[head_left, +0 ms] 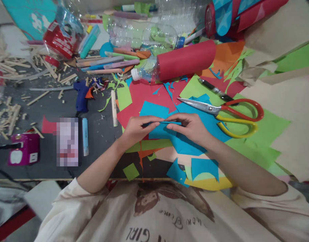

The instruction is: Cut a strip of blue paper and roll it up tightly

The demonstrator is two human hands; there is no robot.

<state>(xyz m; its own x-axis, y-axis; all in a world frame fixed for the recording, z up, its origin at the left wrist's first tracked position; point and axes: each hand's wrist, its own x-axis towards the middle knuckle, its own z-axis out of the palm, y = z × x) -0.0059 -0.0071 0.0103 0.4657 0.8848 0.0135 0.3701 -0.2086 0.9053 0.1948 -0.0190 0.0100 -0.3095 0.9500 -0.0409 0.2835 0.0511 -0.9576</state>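
Note:
My left hand (138, 129) and my right hand (192, 127) meet over the middle of the table. Both pinch a folded piece of blue paper (159, 131) along its top fold, fingertips nearly touching. The blue piece lies over red paper (144, 97) and other coloured scraps. Large scissors with red and yellow handles (235, 114) lie just right of my right hand, blades pointing left.
A blue glue gun (81, 95) and a white glue stick (114, 107) lie to the left. A phone (67, 141), a pink charger block (25, 149), wood sticks (8, 117), markers (106, 62), plastic bottles (144, 33), a red paper roll (186, 60) and a black pen (215, 90) crowd the table.

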